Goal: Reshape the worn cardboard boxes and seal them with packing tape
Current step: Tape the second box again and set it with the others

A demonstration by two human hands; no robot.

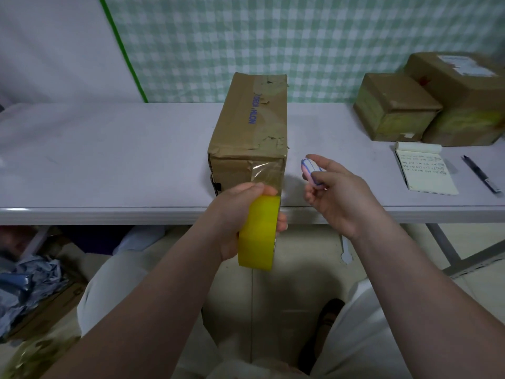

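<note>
A long worn cardboard box (251, 127) with blue lettering lies on the white table (109, 160), one end at the front edge. Clear tape runs from its near end face down to a yellow tape roll (259, 233). My left hand (240, 214) grips that roll just below the table edge. My right hand (333, 192) hovers to the right of the box's near end and holds a small pink cutter (311, 172) with a blue outline between thumb and fingers.
Two more cardboard boxes (396, 105) (464, 97) stand at the back right of the table. A written notepad (423, 168) and a black pen (481, 173) lie in front of them. Crumpled blue-grey wrapping (30, 283) sits on the floor at the left.
</note>
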